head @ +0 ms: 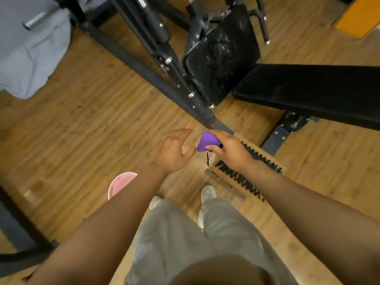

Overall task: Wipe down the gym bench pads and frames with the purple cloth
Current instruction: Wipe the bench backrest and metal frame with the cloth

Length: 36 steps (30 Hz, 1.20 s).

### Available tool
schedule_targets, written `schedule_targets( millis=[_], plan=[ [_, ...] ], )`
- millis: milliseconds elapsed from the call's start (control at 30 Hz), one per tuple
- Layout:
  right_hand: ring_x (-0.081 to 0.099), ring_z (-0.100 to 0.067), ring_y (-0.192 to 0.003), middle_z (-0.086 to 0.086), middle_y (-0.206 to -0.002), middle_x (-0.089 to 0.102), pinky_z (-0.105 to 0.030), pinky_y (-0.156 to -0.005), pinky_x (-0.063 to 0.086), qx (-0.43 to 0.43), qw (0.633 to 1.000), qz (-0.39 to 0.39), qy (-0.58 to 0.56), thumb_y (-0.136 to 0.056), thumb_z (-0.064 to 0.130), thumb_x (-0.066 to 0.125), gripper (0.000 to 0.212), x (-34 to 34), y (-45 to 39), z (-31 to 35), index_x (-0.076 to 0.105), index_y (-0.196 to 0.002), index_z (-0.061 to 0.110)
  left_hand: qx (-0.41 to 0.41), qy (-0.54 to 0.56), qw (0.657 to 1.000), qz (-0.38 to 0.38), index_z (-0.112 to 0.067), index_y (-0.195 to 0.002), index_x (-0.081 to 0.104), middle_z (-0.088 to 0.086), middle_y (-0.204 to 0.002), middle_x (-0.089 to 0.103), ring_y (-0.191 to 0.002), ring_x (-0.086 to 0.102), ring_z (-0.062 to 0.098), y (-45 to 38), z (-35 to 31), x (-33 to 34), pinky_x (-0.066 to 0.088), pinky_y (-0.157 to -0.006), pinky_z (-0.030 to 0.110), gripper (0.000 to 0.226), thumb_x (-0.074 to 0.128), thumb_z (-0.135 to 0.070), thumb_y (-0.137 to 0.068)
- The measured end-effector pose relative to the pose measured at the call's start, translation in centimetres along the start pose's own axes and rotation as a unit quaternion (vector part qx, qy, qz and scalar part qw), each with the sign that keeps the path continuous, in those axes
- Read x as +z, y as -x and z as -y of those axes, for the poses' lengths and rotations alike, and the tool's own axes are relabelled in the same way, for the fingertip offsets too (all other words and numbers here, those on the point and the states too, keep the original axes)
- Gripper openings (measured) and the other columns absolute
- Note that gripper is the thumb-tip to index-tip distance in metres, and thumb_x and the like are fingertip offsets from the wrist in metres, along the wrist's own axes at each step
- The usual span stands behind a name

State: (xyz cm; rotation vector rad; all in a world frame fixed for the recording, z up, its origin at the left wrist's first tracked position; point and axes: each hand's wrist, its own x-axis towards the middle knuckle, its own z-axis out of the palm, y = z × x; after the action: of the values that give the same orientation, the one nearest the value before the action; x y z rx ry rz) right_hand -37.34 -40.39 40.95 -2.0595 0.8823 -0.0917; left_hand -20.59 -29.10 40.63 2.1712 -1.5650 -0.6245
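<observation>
Two hands over wood-plank floor (92,124): right hand (230,151) grips purple cloth (207,141), left hand (174,151) open; black bench pad (308,89) beyond.

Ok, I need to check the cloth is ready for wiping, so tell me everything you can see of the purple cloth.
The cloth is plain purple, soft-looking fabric, bunched into a small rounded wad rather than spread out. The right hand grips it, fingers curled over its right side, so part is hidden. It is held in the air above the wooden floor, just below the end of a dark frame bar, touching no pad. The open left hand is close beside it, apparently not touching. Whether it is damp cannot be told.
</observation>
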Motion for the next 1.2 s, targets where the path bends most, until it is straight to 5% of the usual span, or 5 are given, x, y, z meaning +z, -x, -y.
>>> schedule_targets(
  millis=[267,600,1200],
  plan=[
    [0.047,-0.016,-0.12,-0.003,-0.135,0.049,-0.023,-0.097,0.038,0.062,0.996,-0.063,-0.018,-0.092,0.028,0.059,0.05,-7.0,-1.2,-2.5,0.044,-0.138,0.015,0.033,-0.01,0.999,0.024,-0.012,-0.127,0.06,0.008,-0.126,0.064,-0.118,0.058,0.028,-7.2,-4.4,0.5,0.044,-0.1,0.047,0.064,0.043,-0.056,-0.085],
    [0.049,-0.02,-0.119,-0.006,-0.135,0.048,-0.024,-0.095,0.04,0.149,0.978,-0.143,-0.043,-0.093,0.026,0.058,0.052,-10.5,-10.7,-4.3,0.04,-0.14,0.014,0.095,-0.063,0.992,0.061,-0.011,-0.134,0.054,0.008,-0.135,0.057,-0.128,0.05,0.025,-20.7,-3.1,-1.8,0.033,-0.109,0.038,0.056,0.05,-0.044,-0.089],
    [0.043,-0.023,-0.129,-0.006,-0.144,0.041,-0.038,-0.108,0.039,0.131,0.989,-0.073,-0.002,-0.094,0.024,0.056,0.053,-14.5,-31.3,-6.4,0.036,-0.143,0.015,0.038,-0.04,0.998,0.03,-0.009,-0.135,0.052,0.01,-0.136,0.056,-0.127,0.05,0.026,-36.8,6.0,-2.0,0.039,-0.108,0.04,0.054,0.047,-0.042,-0.093]
  ],
)
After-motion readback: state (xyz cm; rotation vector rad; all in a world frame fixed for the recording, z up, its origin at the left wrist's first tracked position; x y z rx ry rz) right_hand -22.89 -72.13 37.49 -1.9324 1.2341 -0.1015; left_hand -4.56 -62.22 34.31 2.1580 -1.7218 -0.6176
